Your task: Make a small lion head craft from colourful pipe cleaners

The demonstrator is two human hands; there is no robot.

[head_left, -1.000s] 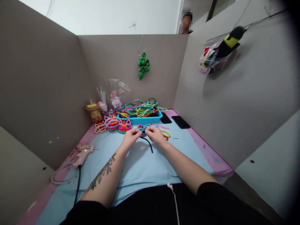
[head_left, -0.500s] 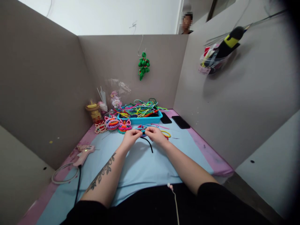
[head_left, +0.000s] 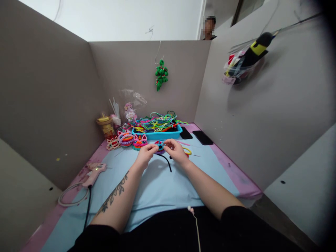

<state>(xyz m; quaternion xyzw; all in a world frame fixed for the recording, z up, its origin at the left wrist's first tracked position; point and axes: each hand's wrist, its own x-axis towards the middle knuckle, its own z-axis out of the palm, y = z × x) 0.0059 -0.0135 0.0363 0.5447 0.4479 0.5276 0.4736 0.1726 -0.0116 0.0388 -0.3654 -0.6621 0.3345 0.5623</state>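
Observation:
My left hand (head_left: 145, 155) and my right hand (head_left: 176, 151) meet over the blue mat (head_left: 157, 185), fingers pinched on a small multicoloured pipe-cleaner piece (head_left: 159, 146) held between them. A black pipe cleaner (head_left: 166, 160) trails from it towards me and curves onto the mat. A yellow pipe-cleaner loop (head_left: 187, 151) lies just right of my right hand.
A blue tray (head_left: 157, 134) piled with coloured pipe cleaners stands behind my hands. Finished pipe-cleaner faces (head_left: 131, 139) sit to its left, two phones (head_left: 202, 137) to its right. A glue gun (head_left: 93, 173) with its cord lies at left. Grey partition walls enclose the desk; a person stands beyond them.
Both hands have lifted the piece slightly and moved it farther from me; my right fingers have shifted on it. The black pipe cleaner still trails down.

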